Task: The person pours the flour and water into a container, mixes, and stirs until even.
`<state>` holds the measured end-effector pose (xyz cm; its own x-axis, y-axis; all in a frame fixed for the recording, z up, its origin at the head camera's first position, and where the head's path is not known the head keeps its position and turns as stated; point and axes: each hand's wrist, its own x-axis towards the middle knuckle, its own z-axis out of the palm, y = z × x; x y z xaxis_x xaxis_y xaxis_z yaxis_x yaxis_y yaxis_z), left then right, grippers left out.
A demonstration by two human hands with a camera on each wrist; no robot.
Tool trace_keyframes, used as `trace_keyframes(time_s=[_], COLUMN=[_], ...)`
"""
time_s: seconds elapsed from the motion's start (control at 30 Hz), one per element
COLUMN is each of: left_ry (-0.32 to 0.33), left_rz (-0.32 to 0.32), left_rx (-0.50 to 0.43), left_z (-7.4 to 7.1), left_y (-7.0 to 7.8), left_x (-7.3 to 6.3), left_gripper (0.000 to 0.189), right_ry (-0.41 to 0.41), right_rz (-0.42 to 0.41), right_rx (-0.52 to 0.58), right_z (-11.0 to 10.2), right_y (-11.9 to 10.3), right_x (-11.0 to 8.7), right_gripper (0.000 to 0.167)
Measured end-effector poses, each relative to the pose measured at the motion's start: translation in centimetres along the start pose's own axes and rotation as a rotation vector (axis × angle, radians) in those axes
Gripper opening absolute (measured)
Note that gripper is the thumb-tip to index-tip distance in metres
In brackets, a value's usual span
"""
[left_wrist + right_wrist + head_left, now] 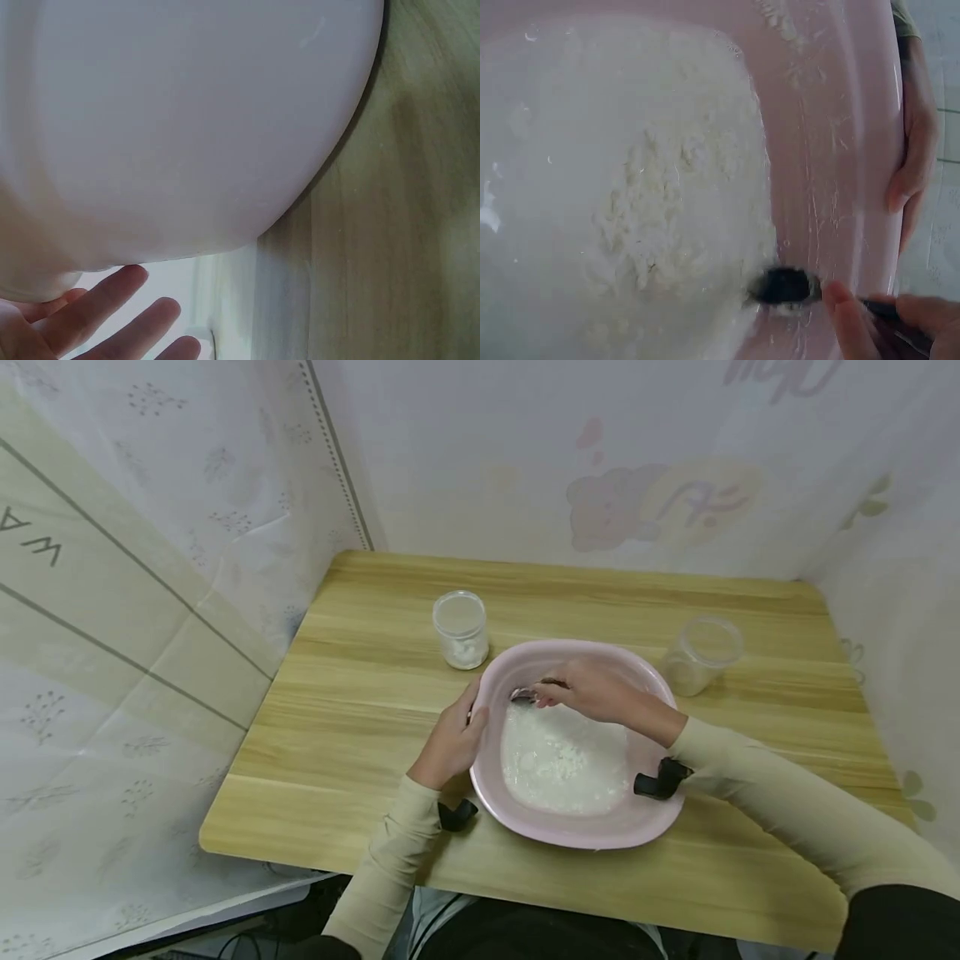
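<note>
A pink plastic basin stands on the table, with milky white liquid and pale lumps in it. My left hand holds its left rim, thumb on top and fingers along the outer wall; in the left wrist view, the fingers show by the basin's outside. Over the basin's far left part, my right hand grips a metal spoon. In the right wrist view, the dark bowl of the spoon meets the liquid's edge at the wall. White residue streaks that wall.
A clear jar with white pieces at its bottom stands behind the basin to the left. Another clear jar is behind it on the right. The wooden table borders on walls hung with printed sheeting.
</note>
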<state>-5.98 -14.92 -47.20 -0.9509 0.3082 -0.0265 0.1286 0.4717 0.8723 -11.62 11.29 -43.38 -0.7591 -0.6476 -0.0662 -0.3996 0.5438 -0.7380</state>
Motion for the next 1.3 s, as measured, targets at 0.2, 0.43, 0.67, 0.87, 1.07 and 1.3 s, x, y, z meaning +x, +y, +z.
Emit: trace_keyframes(time_s=[0.2,0.43,0.67,0.87,1.07,1.3], left_ry=[0.002,0.001,-0.001,-0.008,-0.007,-0.006], left_rz=[-0.006,-0.008,-0.033,-0.037,-0.038,-0.025], left_rx=[-0.008,-0.017,-0.026,-0.022,-0.012,-0.004], left_z=[0.1,0.2,0.0,0.0,0.0,0.2], left_y=[-0.1,-0.3,-0.2,-0.4,-0.5,-0.5], left_x=[0.1,0.2,0.2,0.2,0.2,0.5], left_gripper=[0.060,0.060,0.060,0.061,0.061,0.061], right_ry=[-0.214,-0.411,-0.500,-0.370,-0.238,-0.114], right_rz=[-0.084,-0.079,-0.004,0.032,0.065,0.041], right_rx=[0.012,0.017,0.041,0.032,0.046,0.041], right_z=[0.5,-0.2,-2.5,-3.5,-3.1,-2.5], right_y=[-0.6,-1.0,0.1,2.2,3.2,3.0], right_x=[0.2,-1.6,-3.6,-4.3,-4.0,-3.1], right_gripper=[0.032,0.031,0.030,0.029,0.031,0.032])
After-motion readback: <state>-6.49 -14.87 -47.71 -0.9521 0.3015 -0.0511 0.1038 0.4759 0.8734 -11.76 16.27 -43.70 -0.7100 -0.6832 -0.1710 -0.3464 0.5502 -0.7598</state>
